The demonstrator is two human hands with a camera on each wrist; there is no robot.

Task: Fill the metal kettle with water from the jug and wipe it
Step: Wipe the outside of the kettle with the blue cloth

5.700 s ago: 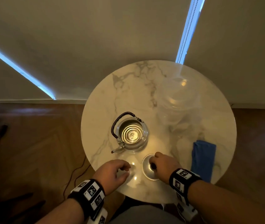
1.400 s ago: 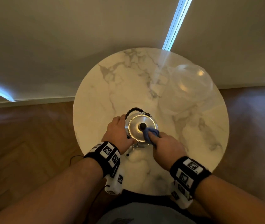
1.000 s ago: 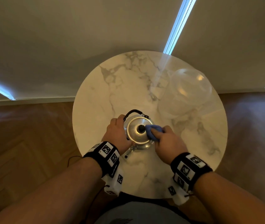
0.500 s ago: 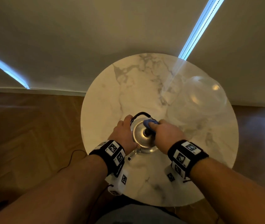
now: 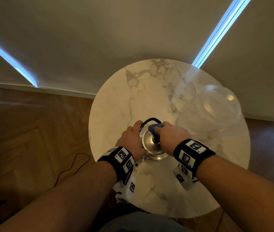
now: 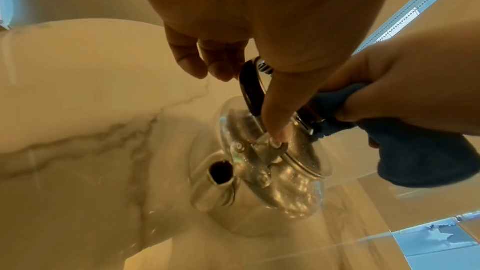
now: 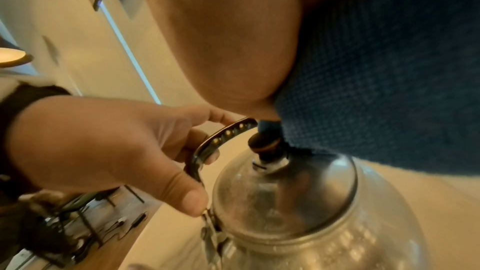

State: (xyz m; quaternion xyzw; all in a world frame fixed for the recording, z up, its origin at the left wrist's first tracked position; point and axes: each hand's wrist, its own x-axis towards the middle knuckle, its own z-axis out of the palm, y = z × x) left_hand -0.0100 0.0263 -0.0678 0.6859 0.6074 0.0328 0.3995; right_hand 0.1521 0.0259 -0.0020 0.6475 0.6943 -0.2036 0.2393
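The metal kettle stands lidded near the front of the round marble table, its spout toward me. My left hand holds its black handle, with the thumb down at the hinge and the fingers behind the handle. In my right hand is a bunched blue cloth, which it presses on the far side of the lid, by the dark knob. The clear jug stands at the table's back right.
A dark cable lies on the wooden floor left of the table. Pale blinds with bright slits hang behind the table. Bare marble stretches behind and to the left of the kettle.
The lid has gone onto the kettle and the cloth has left the table. In the last second my right hand has slid the cloth from the lid's right side round to its far side.
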